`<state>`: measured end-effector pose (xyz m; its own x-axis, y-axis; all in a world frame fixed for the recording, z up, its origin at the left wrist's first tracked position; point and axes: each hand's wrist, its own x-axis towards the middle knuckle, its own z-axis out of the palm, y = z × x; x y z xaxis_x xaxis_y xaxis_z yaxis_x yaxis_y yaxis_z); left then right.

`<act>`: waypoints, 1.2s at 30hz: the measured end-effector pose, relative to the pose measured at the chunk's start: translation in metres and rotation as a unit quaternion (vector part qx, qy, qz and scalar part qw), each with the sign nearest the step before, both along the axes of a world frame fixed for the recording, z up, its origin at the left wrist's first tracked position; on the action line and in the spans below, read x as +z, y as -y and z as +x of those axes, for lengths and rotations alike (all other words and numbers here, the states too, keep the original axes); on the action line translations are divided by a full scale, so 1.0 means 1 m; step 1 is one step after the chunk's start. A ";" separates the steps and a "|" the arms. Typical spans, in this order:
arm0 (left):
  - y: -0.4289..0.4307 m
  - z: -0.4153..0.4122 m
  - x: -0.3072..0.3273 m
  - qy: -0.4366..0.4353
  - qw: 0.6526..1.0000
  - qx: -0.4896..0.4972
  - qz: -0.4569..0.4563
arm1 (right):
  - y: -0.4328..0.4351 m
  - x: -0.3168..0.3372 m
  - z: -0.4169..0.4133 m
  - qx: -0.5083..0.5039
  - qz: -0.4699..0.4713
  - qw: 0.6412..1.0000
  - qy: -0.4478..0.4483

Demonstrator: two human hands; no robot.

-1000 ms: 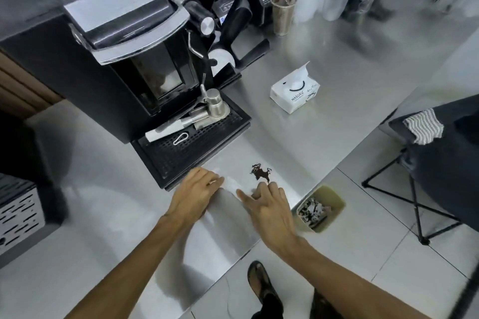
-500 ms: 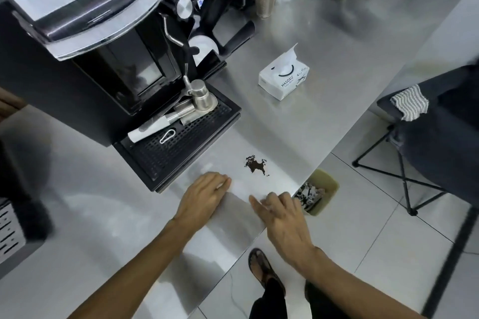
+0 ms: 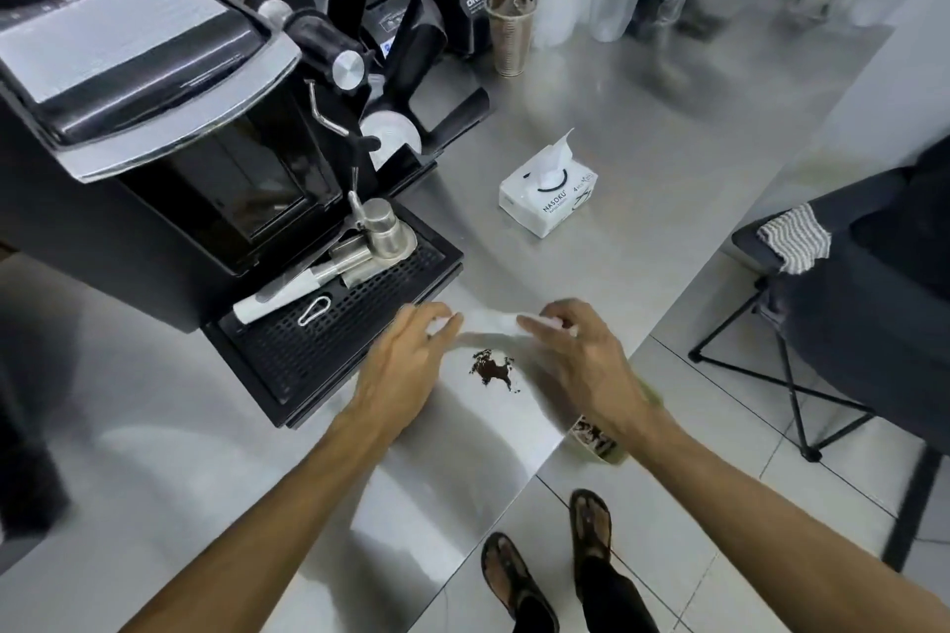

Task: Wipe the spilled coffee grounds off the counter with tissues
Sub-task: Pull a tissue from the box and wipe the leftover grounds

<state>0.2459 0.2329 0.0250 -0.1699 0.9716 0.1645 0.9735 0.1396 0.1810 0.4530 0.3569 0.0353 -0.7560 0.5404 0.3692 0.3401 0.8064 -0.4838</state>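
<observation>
A small dark patch of spilled coffee grounds (image 3: 492, 369) lies on the steel counter (image 3: 642, 159) near its front edge. Just beyond the patch a white tissue (image 3: 491, 322) is stretched flat between my two hands. My left hand (image 3: 406, 360) pinches its left end, close to the drip tray. At the tissue's right end my right hand (image 3: 581, 355) holds it with curled fingers. The grounds sit uncovered between my wrists. A white tissue pack (image 3: 547, 195) with one sheet sticking up stands farther back on the counter.
A black espresso machine (image 3: 154, 118) with its drip tray (image 3: 334, 324) stands at the left, touching distance from my left hand. A metal cup (image 3: 510, 33) and blender base stand at the back. A green bin (image 3: 599, 437) sits on the floor below the edge. A dark chair (image 3: 874, 298) is at right.
Both hands have moved from the near side of the grounds to the far side, carrying the tissue, which now lies spread beyond the patch. The camera view has shifted.
</observation>
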 end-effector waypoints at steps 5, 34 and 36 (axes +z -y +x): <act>-0.090 -0.002 -0.003 -0.077 0.997 -0.007 0.002 | -0.092 -0.026 -0.033 -0.057 0.024 0.993 0.096; 0.017 0.015 -0.014 -0.133 0.987 0.072 -0.051 | -0.057 -0.055 -0.061 0.143 0.139 0.978 0.063; 0.016 0.009 -0.009 -0.164 0.982 0.092 -0.036 | -0.058 -0.042 -0.084 0.125 0.149 0.980 0.051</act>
